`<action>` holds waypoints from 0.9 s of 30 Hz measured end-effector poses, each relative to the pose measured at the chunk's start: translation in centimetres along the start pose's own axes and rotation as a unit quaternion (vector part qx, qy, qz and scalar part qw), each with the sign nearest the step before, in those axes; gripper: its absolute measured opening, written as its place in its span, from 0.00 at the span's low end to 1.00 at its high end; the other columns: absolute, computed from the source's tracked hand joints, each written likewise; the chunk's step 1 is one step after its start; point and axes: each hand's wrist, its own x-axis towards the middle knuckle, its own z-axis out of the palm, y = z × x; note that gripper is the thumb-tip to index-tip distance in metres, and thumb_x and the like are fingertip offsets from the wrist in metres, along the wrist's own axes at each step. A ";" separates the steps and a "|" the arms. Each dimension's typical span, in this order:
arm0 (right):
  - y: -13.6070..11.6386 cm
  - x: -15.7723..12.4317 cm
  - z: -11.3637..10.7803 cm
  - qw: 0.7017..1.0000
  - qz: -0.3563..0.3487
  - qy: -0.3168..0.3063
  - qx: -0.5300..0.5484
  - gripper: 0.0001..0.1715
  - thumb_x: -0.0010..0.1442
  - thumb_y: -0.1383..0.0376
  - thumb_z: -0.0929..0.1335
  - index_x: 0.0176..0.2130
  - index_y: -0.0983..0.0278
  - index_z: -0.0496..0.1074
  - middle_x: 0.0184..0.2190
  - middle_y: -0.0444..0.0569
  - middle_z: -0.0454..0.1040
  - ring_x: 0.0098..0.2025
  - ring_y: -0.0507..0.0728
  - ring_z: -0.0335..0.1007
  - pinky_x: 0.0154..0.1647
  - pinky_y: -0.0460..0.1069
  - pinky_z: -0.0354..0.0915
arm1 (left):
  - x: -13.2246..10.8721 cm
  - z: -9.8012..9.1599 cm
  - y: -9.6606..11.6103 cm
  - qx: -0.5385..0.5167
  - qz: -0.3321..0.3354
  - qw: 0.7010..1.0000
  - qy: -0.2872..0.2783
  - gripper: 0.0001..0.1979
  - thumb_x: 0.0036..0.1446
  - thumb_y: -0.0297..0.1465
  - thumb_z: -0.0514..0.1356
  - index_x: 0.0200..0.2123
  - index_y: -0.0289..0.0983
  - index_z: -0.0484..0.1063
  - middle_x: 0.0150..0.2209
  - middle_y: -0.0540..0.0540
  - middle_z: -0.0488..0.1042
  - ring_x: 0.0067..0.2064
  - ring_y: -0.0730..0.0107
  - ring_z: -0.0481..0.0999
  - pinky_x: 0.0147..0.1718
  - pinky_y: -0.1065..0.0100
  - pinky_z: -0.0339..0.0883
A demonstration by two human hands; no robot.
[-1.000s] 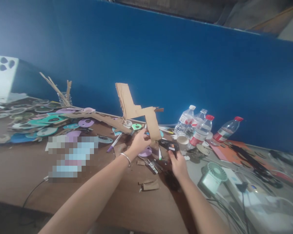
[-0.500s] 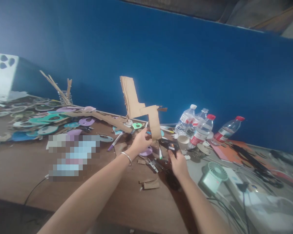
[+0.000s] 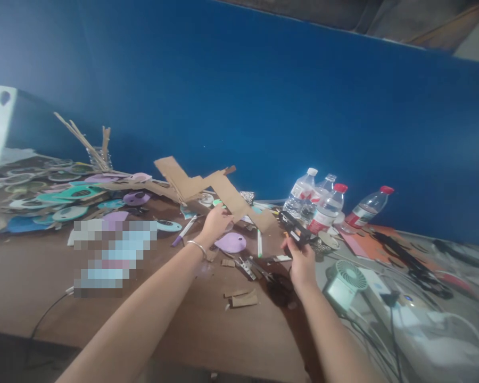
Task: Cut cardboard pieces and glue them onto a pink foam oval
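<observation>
My left hand (image 3: 216, 224) is closed on the lower edge of a zigzag strip of folded brown cardboard (image 3: 229, 194), held raised above the table. The strip slants down to the right. In my right hand (image 3: 302, 264) is a black boxy tool (image 3: 295, 227) with a pale label; its exact kind is unclear. The strip's lower right end comes close to this tool, apart from it as far as I can see. Below my hands lie a purple fish-shaped cutout (image 3: 231, 243), a white marker with a green tip (image 3: 259, 243), and dark-handled scissors (image 3: 278, 287).
Several plastic bottles (image 3: 329, 207) stand at the back right. A pale green fan (image 3: 347, 284) sits before them, near a white power strip (image 3: 387, 306) and cables. Coloured cutouts (image 3: 69, 214) are heaped at left. Cardboard scraps (image 3: 243, 299) lie in front. A blue wall rises behind.
The cardboard strip has swung down, its upper end tipping left and its lower end reaching right. My right hand has turned the black tool and lies slightly farther from my left hand.
</observation>
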 end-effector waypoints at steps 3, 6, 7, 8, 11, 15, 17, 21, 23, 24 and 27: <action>0.6 0.3 0.1 0.999 0.036 0.007 0.029 0.18 0.44 0.56 0.71 0.33 0.67 0.71 0.28 0.48 0.73 0.32 0.56 0.68 0.35 0.50 0.63 | 0.7 -1.1 -0.5 0.098 0.005 0.995 -0.013 0.09 0.49 0.35 0.57 0.32 0.35 0.69 0.28 0.41 0.74 0.31 0.63 0.73 0.32 0.68 0.63; 1.1 0.4 0.3 0.996 0.069 -0.009 0.047 0.20 0.42 0.58 0.72 0.35 0.67 0.73 0.32 0.49 0.75 0.35 0.57 0.69 0.38 0.52 0.64 | 0.6 -1.8 0.0 0.144 0.011 0.989 -0.040 0.09 0.46 0.34 0.58 0.19 0.35 0.69 0.20 0.43 0.70 0.28 0.63 0.71 0.31 0.67 0.61; 1.1 0.4 0.4 0.995 0.078 -0.013 0.053 0.20 0.42 0.59 0.73 0.34 0.67 0.73 0.32 0.49 0.75 0.34 0.57 0.69 0.38 0.52 0.64 | 0.4 -1.9 0.4 0.158 0.018 0.986 -0.054 0.10 0.45 0.33 0.59 0.17 0.36 0.69 0.18 0.44 0.69 0.27 0.64 0.71 0.30 0.68 0.61; 1.2 0.4 0.5 0.995 0.085 -0.017 0.059 0.20 0.41 0.59 0.73 0.35 0.67 0.73 0.32 0.49 0.75 0.34 0.56 0.69 0.38 0.52 0.64 | 0.0 -1.9 1.0 0.170 0.030 0.982 -0.077 0.09 0.44 0.33 0.59 0.16 0.36 0.69 0.18 0.44 0.69 0.25 0.65 0.70 0.29 0.68 0.60; 1.0 0.4 0.7 0.993 0.086 -0.021 0.080 0.23 0.42 0.59 0.73 0.39 0.66 0.72 0.36 0.49 0.74 0.33 0.55 0.69 0.34 0.51 0.64 | -1.8 -1.5 2.9 0.203 0.108 0.949 -0.217 0.05 0.44 0.32 0.59 0.23 0.38 0.74 0.23 0.46 0.73 0.24 0.68 0.69 0.25 0.70 0.58; 0.7 0.4 0.7 0.993 0.078 -0.008 0.087 0.23 0.45 0.59 0.71 0.41 0.66 0.71 0.27 0.45 0.72 0.24 0.50 0.64 0.23 0.46 0.62 | -5.7 -0.5 4.6 0.224 0.246 0.881 -0.337 0.06 0.45 0.31 0.57 0.21 0.39 0.73 0.26 0.47 0.73 0.29 0.67 0.71 0.27 0.70 0.59; 0.6 0.4 0.6 0.993 0.079 -0.019 0.083 0.22 0.47 0.58 0.70 0.41 0.67 0.70 0.19 0.40 0.67 0.18 0.48 0.59 0.19 0.44 0.58 | -7.6 -0.3 4.7 0.270 0.261 0.868 -0.323 0.07 0.46 0.33 0.56 0.23 0.39 0.73 0.28 0.46 0.73 0.30 0.66 0.70 0.26 0.69 0.58; 0.4 0.4 0.4 0.993 0.077 -0.048 0.074 0.23 0.48 0.57 0.69 0.40 0.69 0.70 0.15 0.39 0.63 0.16 0.48 0.56 0.16 0.44 0.55 | -9.6 -0.3 4.0 0.299 0.253 0.854 -0.344 0.05 0.46 0.33 0.57 0.28 0.40 0.71 0.30 0.48 0.73 0.31 0.66 0.70 0.24 0.70 0.56; 0.4 0.3 0.5 0.993 0.079 -0.060 0.072 0.23 0.48 0.56 0.69 0.40 0.69 0.70 0.16 0.39 0.64 0.16 0.48 0.57 0.17 0.45 0.56 | -9.9 -0.3 3.6 0.308 0.253 0.851 -0.343 0.05 0.47 0.33 0.57 0.28 0.40 0.70 0.30 0.49 0.73 0.32 0.66 0.71 0.25 0.70 0.57; 0.4 0.3 0.5 0.992 0.079 -0.065 0.067 0.23 0.48 0.56 0.69 0.40 0.69 0.69 0.16 0.39 0.64 0.17 0.49 0.58 0.17 0.45 0.57 | -9.8 -0.3 3.4 0.315 0.256 0.848 -0.340 0.05 0.48 0.33 0.56 0.28 0.39 0.70 0.30 0.49 0.73 0.32 0.66 0.71 0.26 0.70 0.57; 0.6 0.1 0.6 0.993 0.078 -0.079 0.039 0.22 0.49 0.56 0.69 0.40 0.68 0.69 0.17 0.40 0.64 0.18 0.49 0.58 0.18 0.45 0.58 | -9.7 -0.4 2.9 0.333 0.282 0.846 -0.307 0.07 0.53 0.33 0.53 0.29 0.39 0.69 0.32 0.47 0.74 0.34 0.64 0.71 0.30 0.68 0.58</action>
